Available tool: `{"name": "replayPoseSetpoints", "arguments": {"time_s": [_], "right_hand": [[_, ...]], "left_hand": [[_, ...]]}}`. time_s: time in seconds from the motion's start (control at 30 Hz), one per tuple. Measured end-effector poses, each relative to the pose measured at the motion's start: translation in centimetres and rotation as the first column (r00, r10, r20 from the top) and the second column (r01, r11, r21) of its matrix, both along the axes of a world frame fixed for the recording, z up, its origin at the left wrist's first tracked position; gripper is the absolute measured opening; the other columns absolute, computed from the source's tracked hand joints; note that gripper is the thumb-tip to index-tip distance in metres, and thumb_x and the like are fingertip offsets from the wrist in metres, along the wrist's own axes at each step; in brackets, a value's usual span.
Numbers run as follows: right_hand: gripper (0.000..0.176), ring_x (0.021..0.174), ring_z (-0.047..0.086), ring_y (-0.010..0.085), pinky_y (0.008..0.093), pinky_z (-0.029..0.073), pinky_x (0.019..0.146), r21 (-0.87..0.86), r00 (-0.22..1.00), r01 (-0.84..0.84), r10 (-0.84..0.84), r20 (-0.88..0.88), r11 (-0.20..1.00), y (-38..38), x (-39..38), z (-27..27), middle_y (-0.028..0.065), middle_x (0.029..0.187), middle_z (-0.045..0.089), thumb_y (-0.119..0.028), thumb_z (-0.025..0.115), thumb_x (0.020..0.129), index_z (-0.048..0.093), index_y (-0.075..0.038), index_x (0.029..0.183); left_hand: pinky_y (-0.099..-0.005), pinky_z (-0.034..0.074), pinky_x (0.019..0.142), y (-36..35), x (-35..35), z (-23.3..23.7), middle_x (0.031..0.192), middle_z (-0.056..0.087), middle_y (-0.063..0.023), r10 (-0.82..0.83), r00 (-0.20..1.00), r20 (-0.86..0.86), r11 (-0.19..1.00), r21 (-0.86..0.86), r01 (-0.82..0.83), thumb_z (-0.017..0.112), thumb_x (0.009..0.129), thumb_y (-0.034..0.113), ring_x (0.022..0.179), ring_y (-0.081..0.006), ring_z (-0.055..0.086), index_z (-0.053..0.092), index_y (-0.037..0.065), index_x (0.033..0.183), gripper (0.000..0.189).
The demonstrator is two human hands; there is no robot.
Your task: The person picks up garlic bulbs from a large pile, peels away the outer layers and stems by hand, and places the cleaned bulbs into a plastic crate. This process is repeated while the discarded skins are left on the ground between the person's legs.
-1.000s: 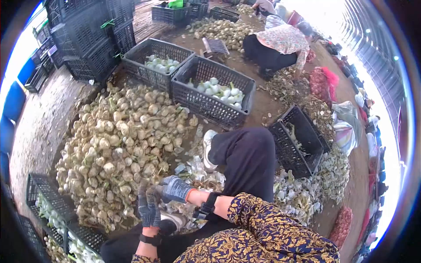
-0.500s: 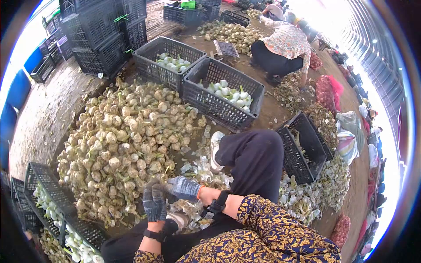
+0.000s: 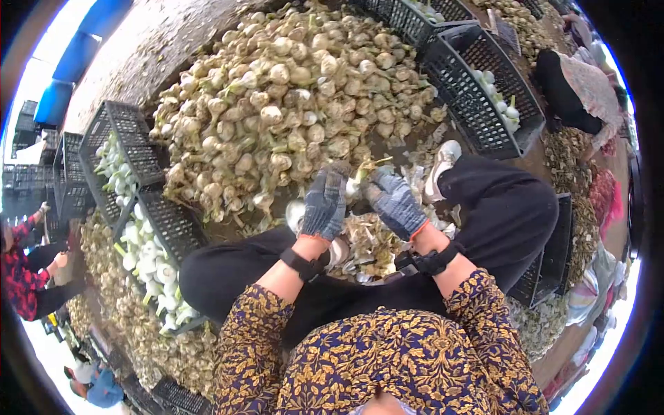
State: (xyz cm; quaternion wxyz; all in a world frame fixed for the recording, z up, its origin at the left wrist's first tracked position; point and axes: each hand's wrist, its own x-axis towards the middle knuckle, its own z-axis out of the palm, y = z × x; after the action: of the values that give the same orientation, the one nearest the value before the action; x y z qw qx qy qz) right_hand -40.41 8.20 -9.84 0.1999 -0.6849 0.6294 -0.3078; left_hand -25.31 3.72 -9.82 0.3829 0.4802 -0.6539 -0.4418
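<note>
In front of my crossed legs, my gloved left hand (image 3: 325, 205) and gloved right hand (image 3: 397, 203) are close together. Between their fingertips is a pale garlic bulb (image 3: 353, 188), and a dry yellowish stalk (image 3: 375, 166) sticks out above my right fingers. Both hands seem closed on the bulb, though the gloves hide part of the grip. Just beyond them rises a large pile of unpeeled garlic (image 3: 297, 117). Loose garlic skins (image 3: 370, 238) lie on the ground below my hands.
Crates of cleaned white garlic stand on my left (image 3: 149, 256) and at upper right (image 3: 508, 114). An empty black crate (image 3: 553, 256) lies beyond my right knee. A person (image 3: 584, 90) crouches at far right; another in a red checked shirt (image 3: 24, 270) is at far left.
My view has tilted down and turned, so the pile and crates shift across it. My hands have moved slightly apart, with a pale bulb and stalk now showing between them.
</note>
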Motion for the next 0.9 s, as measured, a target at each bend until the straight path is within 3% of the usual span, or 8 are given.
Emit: {"name": "replayPoseSetpoints", "arguments": {"time_s": [0.1, 0.2, 0.27, 0.33, 0.5, 0.7, 0.77, 0.9], "right_hand": [[0.029, 0.087, 0.055, 0.035, 0.0369, 0.044, 0.079, 0.047, 0.996, 0.031, -0.035, 0.086, 0.998, -0.2, 0.4, 1.1, 0.0233, 0.093, 0.057, -0.018, 0.053, 0.081, 0.055, 0.006, 0.096], [0.028, 0.084, 0.056, 0.0327, 0.0352, 0.044, 0.076, -0.056, 0.996, 0.08, -0.077, 0.054, 0.995, -0.1, 0.4, 0.6, 0.0208, 0.089, 0.059, -0.019, 0.051, 0.083, 0.056, 0.006, 0.094], [0.026, 0.08, 0.057, 0.029, 0.0343, 0.045, 0.07, 0.14, 0.979, 0.008, -0.037, 0.203, 0.99, -0.9, 0.2, 1.3, 0.0178, 0.085, 0.06, -0.02, 0.05, 0.084, 0.056, 0.004, 0.092], [0.024, 0.076, 0.057, 0.0271, 0.0341, 0.044, 0.065, 0.614, 0.509, -0.077, -0.498, 0.702, 0.786, -1.3, 0.7, 2.5, 0.0161, 0.08, 0.06, -0.021, 0.051, 0.084, 0.058, 0.0, 0.091], [0.017, 0.071, 0.054, 0.029, 0.0361, 0.043, 0.059, 0.215, 0.965, -0.005, -0.052, 0.258, 0.977, -1.0, 0.8, 2.2, 0.0136, 0.078, 0.057, -0.023, 0.054, 0.082, 0.06, -0.008, 0.089], [0.021, 0.072, 0.054, 0.0266, 0.0359, 0.043, 0.064, 0.31, 0.967, 0.097, -0.163, 0.198, 0.946, -1.0, 0.8, 2.7, 0.013, 0.075, 0.056, -0.02, 0.06, 0.076, 0.057, -0.001, 0.086], [0.023, 0.072, 0.054, 0.0302, 0.0367, 0.042, 0.066, 0.006, 0.998, 0.059, -0.059, -0.001, 0.998, -0.6, 0.9, 2.1, 0.0135, 0.073, 0.054, -0.014, 0.06, 0.074, 0.054, 0.002, 0.088], [0.023, 0.074, 0.053, 0.0314, 0.0368, 0.042, 0.067, 0.078, 0.969, 0.075, -0.091, 0.228, 0.994, -0.5, 1.0, 1.0, 0.016, 0.077, 0.054, -0.014, 0.059, 0.075, 0.052, 0.002, 0.09]], "left_hand": [[-0.0336, 0.048, 0.053, -0.7, -0.6, -0.1, 0.076, 0.059, -0.0081, 0.384, 0.813, -0.438, 0.609, 0.782, 0.134, 0.036, 0.09, 0.039, 0.062, -0.0208, 0.057, 0.055, 0.006, 0.092, 0.038], [-0.0246, 0.047, 0.055, -1.4, 0.1, 0.6, 0.077, 0.06, -0.0052, 0.361, 0.843, -0.399, 0.406, 0.881, 0.243, 0.03, 0.092, 0.041, 0.064, -0.011, 0.056, 0.057, 0.01, 0.098, 0.042], [-0.0294, 0.047, 0.067, -0.9, -0.1, -0.5, 0.087, 0.06, -0.0102, 0.358, 0.857, -0.37, 0.52, 0.842, 0.147, 0.029, 0.093, 0.035, 0.076, -0.0195, 0.058, 0.054, 0.006, 0.103, 0.04], [-0.0348, 0.042, 0.082, -0.4, 0.5, -0.8, 0.101, 0.056, -0.016, -0.048, 0.977, 0.209, 0.997, -0.053, 0.06, 0.032, 0.092, 0.024, 0.092, -0.0293, 0.053, 0.051, 0.002, 0.107, 0.033], [-0.0373, 0.036, 0.089, -0.2, 0.5, -1.3, 0.106, 0.052, -0.0184, -0.058, 0.993, 0.101, 0.991, -0.114, 0.069, 0.04, 0.087, 0.008, 0.101, -0.0321, 0.047, 0.05, 0.001, 0.11, 0.026], [-0.0355, 0.045, 0.077, -0.4, -0.2, -1.4, 0.095, 0.057, -0.014, -0.011, 0.997, -0.081, 0.977, -0.211, -0.006, 0.039, 0.09, 0.017, 0.087, -0.0262, 0.055, 0.052, 0.003, 0.104, 0.024], [-0.0281, 0.049, 0.065, -0.9, -0.1, -0.7, 0.09, 0.059, -0.0084, 0.303, 0.851, -0.428, 0.652, 0.745, 0.142, 0.036, 0.091, 0.034, 0.076, -0.0183, 0.058, 0.053, 0.003, 0.101, 0.036], [-0.0272, 0.049, 0.057, -1.4, 0.5, -1.5, 0.084, 0.057, -0.0049, 0.342, 0.828, -0.444, 0.408, 0.864, 0.295, 0.044, 0.087, 0.041, 0.066, -0.0155, 0.057, 0.05, 0.005, 0.104, 0.04]]}}
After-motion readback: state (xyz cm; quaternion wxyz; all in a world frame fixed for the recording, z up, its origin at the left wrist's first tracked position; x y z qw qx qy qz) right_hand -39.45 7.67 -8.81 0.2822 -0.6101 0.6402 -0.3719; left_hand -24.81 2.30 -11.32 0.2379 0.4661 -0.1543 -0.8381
